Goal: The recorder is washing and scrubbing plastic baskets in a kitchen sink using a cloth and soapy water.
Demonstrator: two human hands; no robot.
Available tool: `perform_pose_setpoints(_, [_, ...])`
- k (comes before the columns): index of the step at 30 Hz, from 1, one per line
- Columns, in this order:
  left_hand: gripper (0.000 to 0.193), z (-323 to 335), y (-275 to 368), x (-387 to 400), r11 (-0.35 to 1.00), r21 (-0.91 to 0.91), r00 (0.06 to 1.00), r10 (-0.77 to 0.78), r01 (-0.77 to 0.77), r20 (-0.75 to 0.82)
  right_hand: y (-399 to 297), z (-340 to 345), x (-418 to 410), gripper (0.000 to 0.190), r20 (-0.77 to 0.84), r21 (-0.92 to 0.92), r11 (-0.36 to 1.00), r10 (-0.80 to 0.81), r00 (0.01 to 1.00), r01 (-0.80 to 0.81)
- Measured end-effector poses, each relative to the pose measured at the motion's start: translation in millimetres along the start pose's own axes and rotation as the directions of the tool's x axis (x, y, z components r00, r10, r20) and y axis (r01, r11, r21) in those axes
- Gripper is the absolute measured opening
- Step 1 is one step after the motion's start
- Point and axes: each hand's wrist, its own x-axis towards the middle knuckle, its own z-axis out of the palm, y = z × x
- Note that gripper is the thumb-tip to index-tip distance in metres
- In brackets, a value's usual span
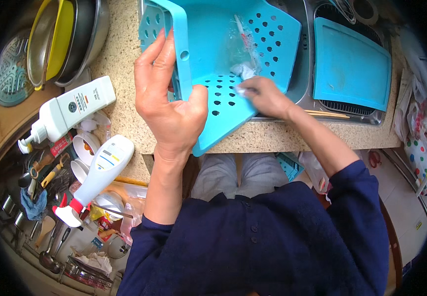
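Note:
A large turquoise plastic bin (213,44) with rows of small punched holes lies tilted over the counter edge and the sink. My left hand (172,100) grips its raised rim at the left, the fingers behind the rim and the thumb in front. My right hand (267,96) is closed on a crumpled whitish wad, perhaps a cloth or plastic, against the perforated side. Beside it, a clear plastic bag (244,48) with red print lies inside the bin. The fingertips of my right hand are partly hidden and blurred.
A turquoise plastic panel (352,63) rests over a dark rack in the right sink basin, with wooden chopsticks (326,114) near its edge. On the left are a white pump bottle (74,107), a spray bottle (104,162), and metal bowls (97,37) on the speckled counter (124,55).

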Motion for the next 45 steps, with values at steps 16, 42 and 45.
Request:
perform_pose_setpoints(16, [0.065,-4.9,-1.7,13.5,0.993,0.017,0.993,-0.114,0.113,0.038,-1.0,17.6,36.0,0.025,0.110,0.022,0.998,-0.067,0.992,0.065])
perform_pose_setpoints(42, [0.064,0.2,4.7,16.8,0.995,0.047,0.996,-0.085,0.084,0.041,29.1,41.0,133.0,0.020,-0.177,0.173,0.931,-0.290,0.940,0.320])
perform_pose_setpoints(45, [0.065,-4.9,3.8,12.8,0.996,0.039,0.997,-0.081,0.080,0.012,19.1,18.7,104.9,0.022,-0.252,0.022,0.956,-0.279,0.927,0.294])
